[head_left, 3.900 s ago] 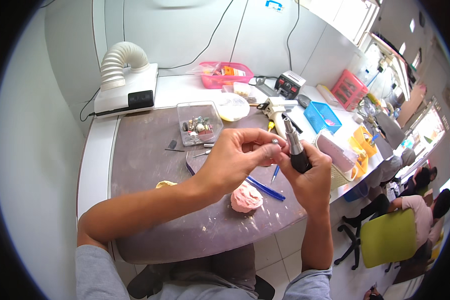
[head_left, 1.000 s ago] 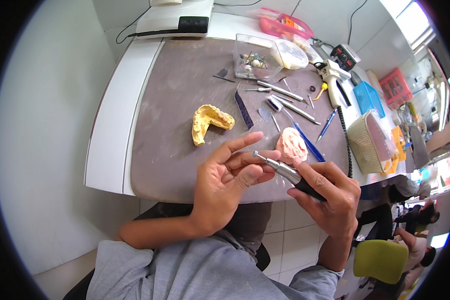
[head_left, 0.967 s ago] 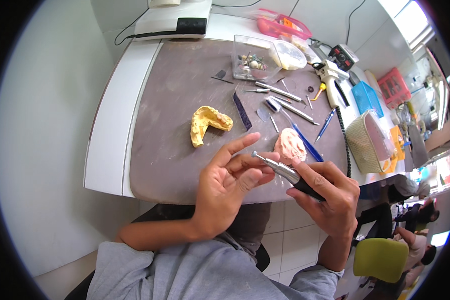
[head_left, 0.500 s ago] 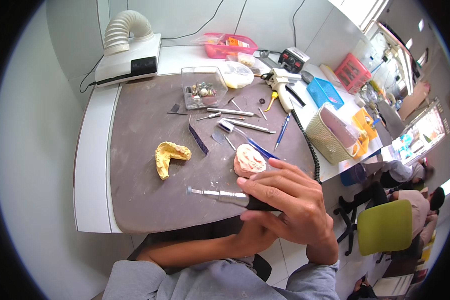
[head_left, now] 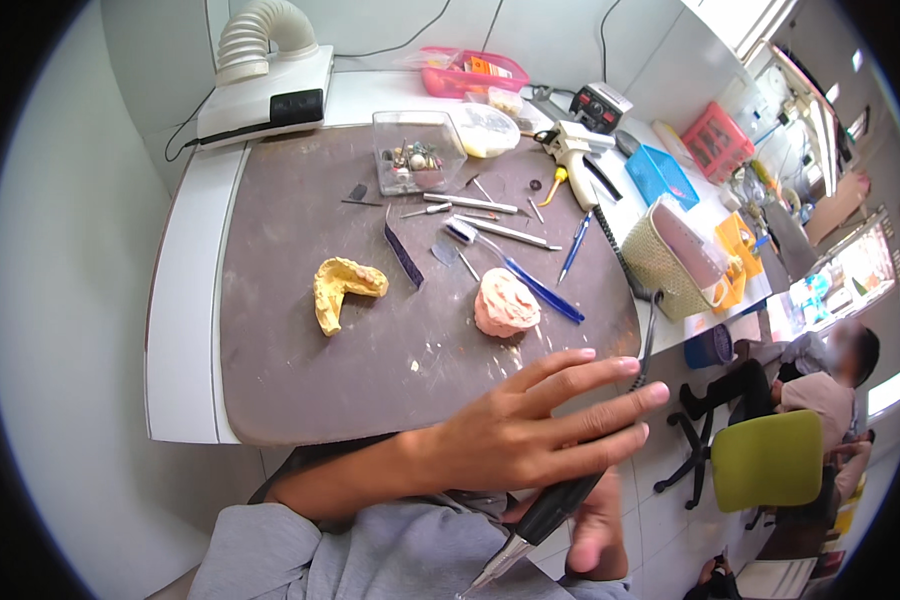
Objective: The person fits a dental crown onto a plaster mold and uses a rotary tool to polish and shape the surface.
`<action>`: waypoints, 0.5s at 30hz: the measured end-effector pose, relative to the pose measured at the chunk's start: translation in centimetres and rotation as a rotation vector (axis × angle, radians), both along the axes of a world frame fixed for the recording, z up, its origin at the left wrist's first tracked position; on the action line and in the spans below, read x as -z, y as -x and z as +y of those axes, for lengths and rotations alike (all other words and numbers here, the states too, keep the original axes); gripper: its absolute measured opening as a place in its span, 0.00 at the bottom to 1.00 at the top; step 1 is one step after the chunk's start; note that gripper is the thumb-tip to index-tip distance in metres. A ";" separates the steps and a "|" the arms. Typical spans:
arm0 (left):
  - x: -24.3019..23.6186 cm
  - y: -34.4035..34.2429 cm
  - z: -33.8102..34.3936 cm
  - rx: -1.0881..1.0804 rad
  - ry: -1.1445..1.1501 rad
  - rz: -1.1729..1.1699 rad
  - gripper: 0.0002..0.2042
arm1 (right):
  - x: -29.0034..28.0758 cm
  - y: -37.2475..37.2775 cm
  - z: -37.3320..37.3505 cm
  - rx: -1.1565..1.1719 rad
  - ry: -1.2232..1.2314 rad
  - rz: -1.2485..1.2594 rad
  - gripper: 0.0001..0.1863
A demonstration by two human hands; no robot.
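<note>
My left hand (head_left: 530,430) reaches across from the lower left, its fingers stretched out and spread above a black and silver rotary handpiece (head_left: 553,512). The handpiece slants down toward my lap, its silver nose at the lower edge. My right hand (head_left: 600,535), partly hidden and blurred, is closed around the handpiece's back part beneath my left fingers. On the brown bench mat lie a pink dental cast (head_left: 506,302), beyond my left fingers, and a yellow horseshoe-shaped dental cast (head_left: 346,290) farther left.
Behind the casts lie a blue toothbrush (head_left: 530,280), metal hand tools (head_left: 500,232), a dark strip (head_left: 404,254) and a blue pen (head_left: 575,247). A clear box (head_left: 418,130) of burs stands farther back. To the right are a woven basket (head_left: 660,265), a green chair (head_left: 770,460) and seated people.
The handpiece has swung from pointing left over the mat to pointing down toward my lap. My left hand has come out from under my right and now lies above it, fingers spread.
</note>
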State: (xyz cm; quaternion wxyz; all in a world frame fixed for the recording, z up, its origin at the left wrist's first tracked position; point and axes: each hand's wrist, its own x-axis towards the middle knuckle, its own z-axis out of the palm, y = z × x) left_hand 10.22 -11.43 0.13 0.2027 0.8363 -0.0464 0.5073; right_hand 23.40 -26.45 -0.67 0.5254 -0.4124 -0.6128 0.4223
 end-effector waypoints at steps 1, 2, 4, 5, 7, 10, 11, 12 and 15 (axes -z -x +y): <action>-0.5 0.6 0.0 -0.036 -0.072 0.014 0.13 | 1.3 0.8 -0.3 -0.146 0.199 0.236 0.40; -0.5 0.8 -0.1 -0.026 -0.100 0.008 0.13 | 2.5 1.5 -0.1 -0.251 0.314 0.429 0.45; 0.1 1.8 -0.4 -0.058 -0.177 0.044 0.13 | 3.9 3.0 2.3 -0.484 0.278 0.625 0.38; 0.3 2.1 -0.6 -0.070 -0.199 0.079 0.15 | 4.4 3.5 3.4 -0.615 0.241 0.685 0.33; -0.3 2.5 -0.5 -0.044 -0.140 0.081 0.15 | 4.3 3.1 5.2 -0.823 0.137 0.550 0.26; -1.9 5.7 -0.2 -0.167 -0.034 0.036 0.11 | 2.6 3.5 6.8 -0.715 -0.169 0.341 0.21; -2.1 6.5 0.1 -0.202 0.007 -0.006 0.09 | 2.2 3.3 6.6 -0.625 -0.224 0.284 0.21; -1.1 7.1 -0.3 -0.199 0.062 -0.201 0.08 | 2.4 3.2 6.0 -0.525 -0.248 0.369 0.18; -0.2 10.1 -2.3 0.138 0.185 -0.440 0.03 | 1.0 1.6 6.5 -0.292 -0.054 0.334 0.22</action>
